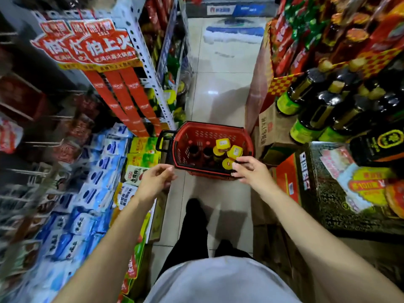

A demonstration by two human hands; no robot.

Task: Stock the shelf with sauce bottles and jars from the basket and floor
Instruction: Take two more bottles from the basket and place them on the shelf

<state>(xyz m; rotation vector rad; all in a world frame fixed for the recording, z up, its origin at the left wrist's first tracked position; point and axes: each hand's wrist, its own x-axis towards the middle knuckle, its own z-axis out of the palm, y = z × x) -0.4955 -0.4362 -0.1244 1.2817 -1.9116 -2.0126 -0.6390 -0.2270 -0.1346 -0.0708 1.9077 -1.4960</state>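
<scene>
A red plastic basket [196,132] stands on the aisle floor ahead of me. Inside it are several yellow-lidded jars [223,143] on the right and two dark bottles [193,149] on the left. My right hand [251,169] hovers over the basket's near right corner with relaxed fingers, its fingertips next to the nearest yellow lid [227,164]; contact cannot be told. My left hand [156,180] hangs in the air just left of the basket's near rim, fingers loosely curled, holding nothing.
Shelves of blue and white packets [87,193] line the left. On the right stand dark sauce bottles [323,110] and cartons [288,182]. The tiled aisle floor [220,95] runs beyond the basket. My legs [194,232] are below.
</scene>
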